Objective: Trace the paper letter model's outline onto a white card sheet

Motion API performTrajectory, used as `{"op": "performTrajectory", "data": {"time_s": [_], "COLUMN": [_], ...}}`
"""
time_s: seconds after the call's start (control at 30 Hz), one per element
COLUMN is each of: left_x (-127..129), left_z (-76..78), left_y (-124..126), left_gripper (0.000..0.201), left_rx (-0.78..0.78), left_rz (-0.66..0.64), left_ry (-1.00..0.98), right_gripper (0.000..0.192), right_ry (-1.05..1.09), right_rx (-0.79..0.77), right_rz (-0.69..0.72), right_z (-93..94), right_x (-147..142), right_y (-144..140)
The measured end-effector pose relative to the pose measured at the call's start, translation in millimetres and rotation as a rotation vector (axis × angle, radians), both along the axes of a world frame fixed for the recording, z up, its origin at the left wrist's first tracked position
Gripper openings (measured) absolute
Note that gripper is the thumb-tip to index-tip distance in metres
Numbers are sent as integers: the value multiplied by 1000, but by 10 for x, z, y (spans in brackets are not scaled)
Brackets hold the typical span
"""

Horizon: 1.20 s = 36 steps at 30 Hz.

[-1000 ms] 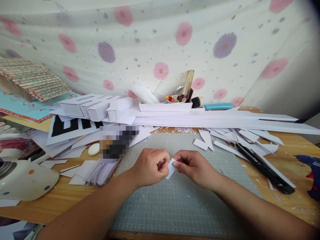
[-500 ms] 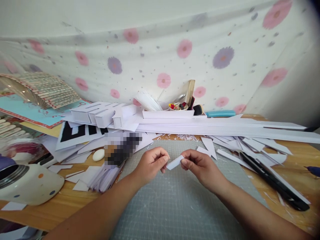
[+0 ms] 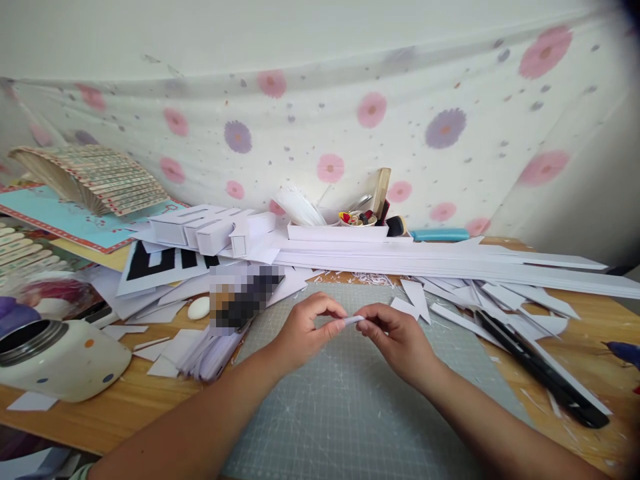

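A small strip of white paper (image 3: 354, 320) is pinched between my two hands, above the grey-green cutting mat (image 3: 320, 407). My left hand (image 3: 307, 330) has thumb and fingertips closed on its left end. From the other side, my right hand (image 3: 395, 337) grips the right end. The strip is seen nearly edge-on, and the fingers cover most of it. Cut white paper pieces (image 3: 406, 307) lie on the mat just beyond my right hand.
Long white strips (image 3: 450, 263) run along the back. To the right lies a black cutter-like tool (image 3: 545, 370) among scraps. White box letters (image 3: 200, 227), a white egg-shaped object (image 3: 199, 308) and a dotted flask (image 3: 75, 363) are at left. Behind stands a tool tray (image 3: 335, 232).
The strip has turned from showing its broad face to nearly edge-on. My left fingers now pinch its left end, and my hands are closer together. The view has shifted slightly.
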<state>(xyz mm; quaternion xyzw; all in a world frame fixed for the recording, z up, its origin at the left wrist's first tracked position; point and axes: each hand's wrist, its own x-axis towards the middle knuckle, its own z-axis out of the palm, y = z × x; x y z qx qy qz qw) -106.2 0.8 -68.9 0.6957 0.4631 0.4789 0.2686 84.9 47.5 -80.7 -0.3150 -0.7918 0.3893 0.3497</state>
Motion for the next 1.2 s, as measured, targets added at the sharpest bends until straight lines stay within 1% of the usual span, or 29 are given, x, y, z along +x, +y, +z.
{"op": "performTrajectory", "data": {"time_s": [0.13, 0.27, 0.37, 0.5, 0.73, 0.87, 1.03, 1.2], "left_x": [13, -1, -15, -24, -38, -46, -41, -16], "left_z": [-32, -91, -134, -155, -169, -165, -118, -100], "left_y": [-12, -25, -27, -28, -24, -39, -63, -72], "left_gripper": [4, 5, 11, 14, 14, 11, 11, 12], "left_rx": [86, 169, 222, 275, 320, 311, 270, 255], "left_rz": [-6, -15, -19, -10, -46, -66, -53, -26], "left_ry": [86, 220, 330, 425, 486, 509, 507, 491], "right_gripper": [16, 23, 27, 28, 27, 27, 25, 22], "right_ry": [-61, -156, -206, -221, -263, -265, -235, -206], "right_rx": [238, 502, 592, 626, 614, 611, 594, 529], "right_rz": [22, 56, 58, 67, 91, 85, 74, 73], "right_z": [-25, -96, -147, -182, -186, -183, -178, -177], "right_x": [14, 19, 9, -5, -5, -5, -4, -6], "right_y": [-10, -17, -17, -19, -10, -9, -10, -22]}}
